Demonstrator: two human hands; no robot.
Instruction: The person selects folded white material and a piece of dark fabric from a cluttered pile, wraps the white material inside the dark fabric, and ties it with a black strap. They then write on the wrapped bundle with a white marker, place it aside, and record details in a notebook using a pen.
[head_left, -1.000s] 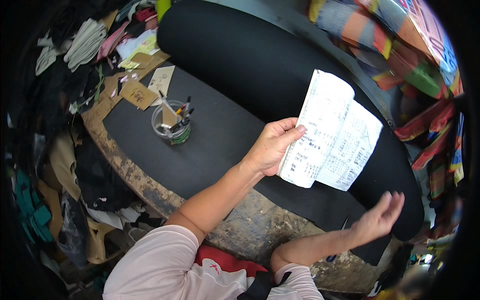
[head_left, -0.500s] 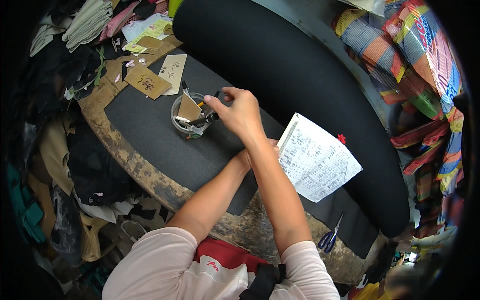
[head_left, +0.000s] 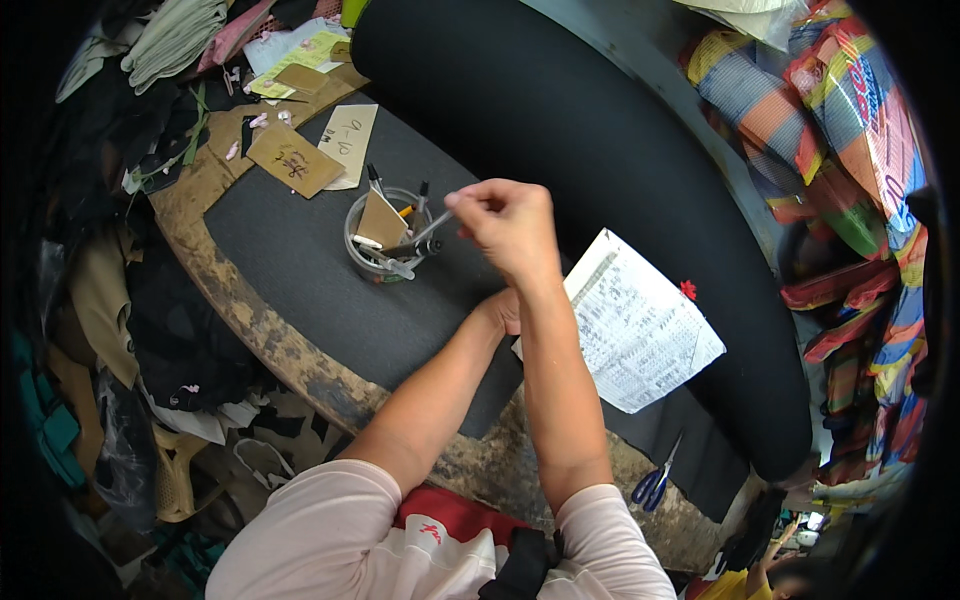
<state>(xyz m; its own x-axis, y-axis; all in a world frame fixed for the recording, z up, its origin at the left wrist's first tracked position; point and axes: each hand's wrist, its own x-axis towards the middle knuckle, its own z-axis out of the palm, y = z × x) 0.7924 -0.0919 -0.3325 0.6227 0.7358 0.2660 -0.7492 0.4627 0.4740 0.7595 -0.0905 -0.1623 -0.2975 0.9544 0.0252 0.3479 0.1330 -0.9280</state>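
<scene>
A clear plastic cup (head_left: pixel 354 247) on the dark cloth holds several pens, a piece of brown card and other small items. Above its right rim my right hand (head_left: pixel 515 225) is closed in a pinch on a slim grey pen (head_left: pixel 436 224), whose lower end reaches over the cup. My left hand (head_left: pixel 508 308) lies under my crossed right forearm, at the left edge of an open notebook (head_left: pixel 640 325). Its fingers are mostly hidden, but it appears to grip the notebook. Dense handwriting fills the tilted page.
A thick black fabric roll (head_left: pixel 590 130) lies along the table's far side. Blue-handled scissors (head_left: pixel 655 483) rest near the right end of the worn table edge (head_left: pixel 300 350). Brown card labels (head_left: pixel 295 160) lie beyond the cup. Striped bags (head_left: pixel 800 130) hang at right; cloth scraps (head_left: pixel 190 290) pile at left.
My right hand has shifted slightly right, and the grey pen now shows in its pinch. My left hand has slid further behind the right forearm; the notebook has moved slightly.
</scene>
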